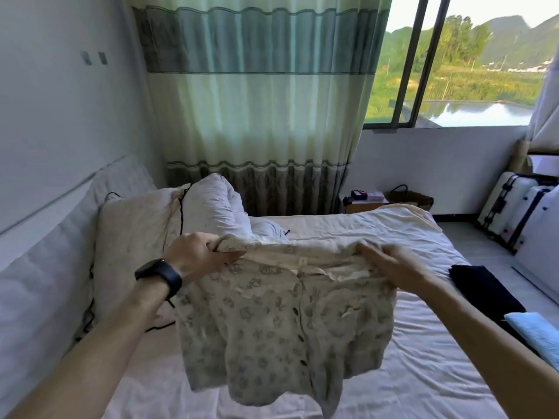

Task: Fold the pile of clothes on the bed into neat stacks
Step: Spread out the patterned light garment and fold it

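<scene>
Both hands, left [193, 252] and right [390, 264], pinch the unfolded top [281, 322] by its shoulders over the bed [378, 237] (two folded pieces [490, 294] done, looks like).

The bed [423, 343] is covered by a wrinkled white sheet [378, 388]. Along its left side lies a pale pillow [136, 231] with a black cord [181, 213] trailing across it. Just beyond, at the far left, sits a bunched white quilt [211, 204]. A cream blanket [393, 219] covers the far end. At the right edge lies a dark folded garment [484, 291] — a light blue folded cloth [535, 331] overlaps its near end.
</scene>
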Demonstrator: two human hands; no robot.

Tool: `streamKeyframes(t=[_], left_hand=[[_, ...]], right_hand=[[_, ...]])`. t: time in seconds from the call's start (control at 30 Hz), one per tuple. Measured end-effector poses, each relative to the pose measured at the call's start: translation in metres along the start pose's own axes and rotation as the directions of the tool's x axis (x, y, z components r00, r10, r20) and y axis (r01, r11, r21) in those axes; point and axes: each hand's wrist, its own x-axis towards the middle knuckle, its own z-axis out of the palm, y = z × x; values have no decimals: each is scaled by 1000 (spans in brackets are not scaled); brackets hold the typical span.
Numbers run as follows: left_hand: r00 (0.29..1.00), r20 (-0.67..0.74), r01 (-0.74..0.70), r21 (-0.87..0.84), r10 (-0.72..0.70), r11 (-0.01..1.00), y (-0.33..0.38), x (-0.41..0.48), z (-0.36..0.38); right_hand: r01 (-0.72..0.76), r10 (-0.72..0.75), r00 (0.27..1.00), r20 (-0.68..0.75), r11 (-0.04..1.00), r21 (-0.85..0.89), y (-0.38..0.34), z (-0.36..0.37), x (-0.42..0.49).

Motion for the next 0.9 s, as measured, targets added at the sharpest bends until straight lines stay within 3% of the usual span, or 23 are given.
streamKeyframes(t=[0.07,0.1,0.17,0.2,0.23,0.27,0.3,0.33,0.37,0.4,0.43,0.47,0.53,0.6,0.67,0.77,0.83,0.9], left_hand=[[961,265,112,-93,-84,989,-4,-3,-4],[916,387,167,-124,-108,978,-8,-6,-3],[872,478,262,-271,-107,926,-19,-12,1],[877,471,310,-397,-98,864,-27,-12,5],[882,465,350,-536,-77,768,-35,-12,7],[879,475,380,-647,-40,661,-42,-11,6],[874,486,393,-711,3,583,-47,-12,3],[870,492,397,-746,41,535,-51,-15,1],[863,501,393,-750,69,531,-54,-17,-1],[863,501,379,-734,73,563,-56,-19,-1],[884,466,322,-678,48,661,-58,-21,-1],[921,388,225,-569,17,791,-60,-22,-1],[989,147,7,-233,28,972,-65,-22,0],[990,-32,-139,18,140,990,-66,-22,0],[979,-68,-181,138,192,974,-70,-21,2],[996,-50,-69,83,73,994,-74,-22,5],[998,-49,34,-122,-40,992,-68,-24,8],[988,-22,134,-347,-151,928,-62,-18,18]], right_hand=[[-102,128,960,248,988,-114,2,12,-5],[-137,165,939,302,984,-111,2,17,-7],[-213,150,941,304,959,185,0,19,-8],[-251,147,952,268,875,414,-1,17,-7],[-272,169,961,220,727,631,0,15,-5],[-271,196,961,194,544,794,0,15,-4],[-258,201,962,186,435,863,2,18,-4],[-257,180,964,197,438,861,1,23,-7],[-267,160,964,214,557,787,-1,28,-13],[-251,144,965,220,753,608,-2,34,-20],[-192,122,971,206,911,365,4,41,-25],[-113,87,980,177,983,144,10,45,-28],[-23,23,998,51,1000,-8,15,45,-31],[61,-73,987,-141,995,-84,11,38,-30],[113,-173,944,-280,969,-218,4,31,-28],[136,-167,954,-249,981,-137,-2,31,-23],[66,-56,983,-173,996,58,-9,34,-23],[25,-9,988,-155,995,98,-16,42,-26]])
